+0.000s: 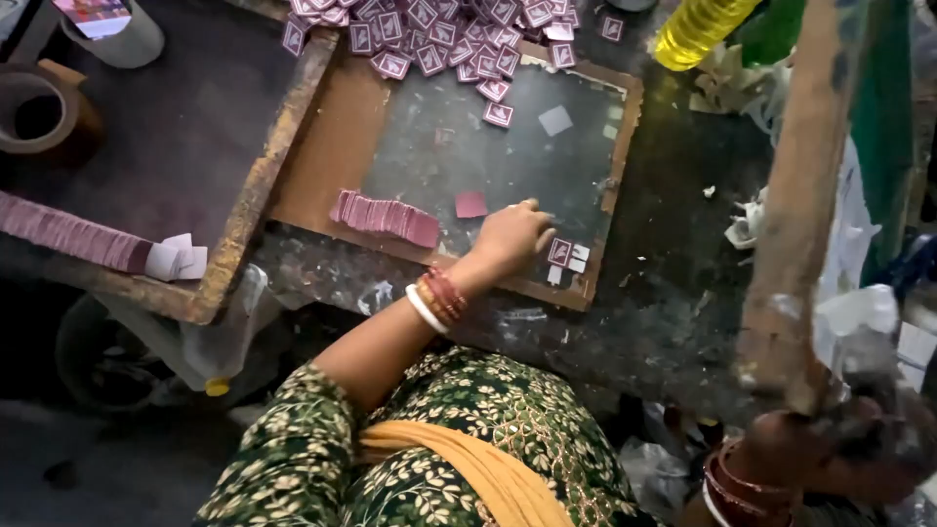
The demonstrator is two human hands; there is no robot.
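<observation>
Gripping a blurred wooden post (795, 244) near right, my right hand (781, 459) is clamped around it. My left hand (512, 234) presses fingertips down on a small maroon card (559, 252) at the dark board's (468, 146) near right corner. A careless sweep could, I judge, topple the fanned card row (386, 217) just left or scatter the far loose pile (439, 39).

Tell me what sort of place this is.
Probably a small hand workshop for labels or cards: a heap of maroon cards on a worn board, a fanned stack, a tape roll, paper scraps.
</observation>
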